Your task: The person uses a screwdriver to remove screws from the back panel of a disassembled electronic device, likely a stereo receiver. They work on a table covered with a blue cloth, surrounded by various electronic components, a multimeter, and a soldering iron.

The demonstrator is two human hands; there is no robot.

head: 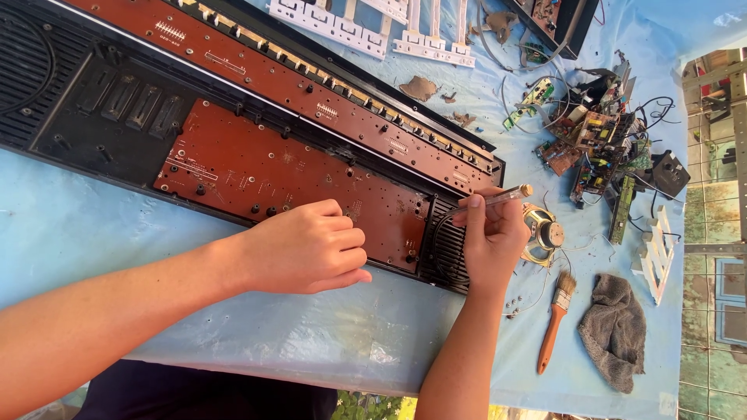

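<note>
A long black keyboard casing (78, 101) lies open on the light blue table cover (93, 233), with reddish-brown circuit boards (264, 167) screwed inside. My left hand (311, 245) rests as a loose fist on the lower board's near edge. My right hand (494, 237) grips a screwdriver (498, 198) with a clear handle, its shaft pointing left toward the casing's speaker grille (447, 245). The tip is hidden behind my fingers.
A loose round speaker (545, 233) lies just right of my right hand. Nearby are a paintbrush (554, 323) with an orange handle, a grey rag (615, 330), a heap of small circuit boards and wires (599, 136), white key strips (373, 27), and several small screws (513, 303).
</note>
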